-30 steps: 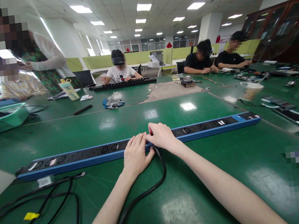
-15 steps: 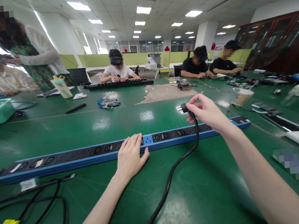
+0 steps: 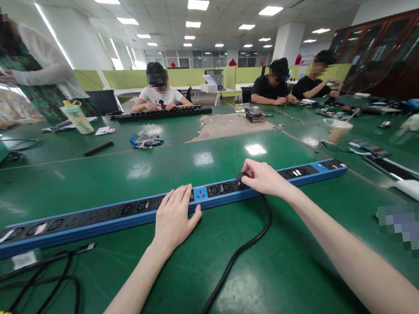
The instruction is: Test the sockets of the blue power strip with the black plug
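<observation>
From where I stand, the blue-and-black power strip (image 3: 107,220) stretches from the wearer's ten o'clock to nearly two. At eleven, the left hand (image 3: 174,219) lies over it, fingers close together, thumb apart along the near edge. Toward one, the right hand's (image 3: 263,177) fingertips clamp the black plug (image 3: 239,178) at the sockets; I can't tell whether it's seated. Its cable (image 3: 239,252) trails toward six.
</observation>
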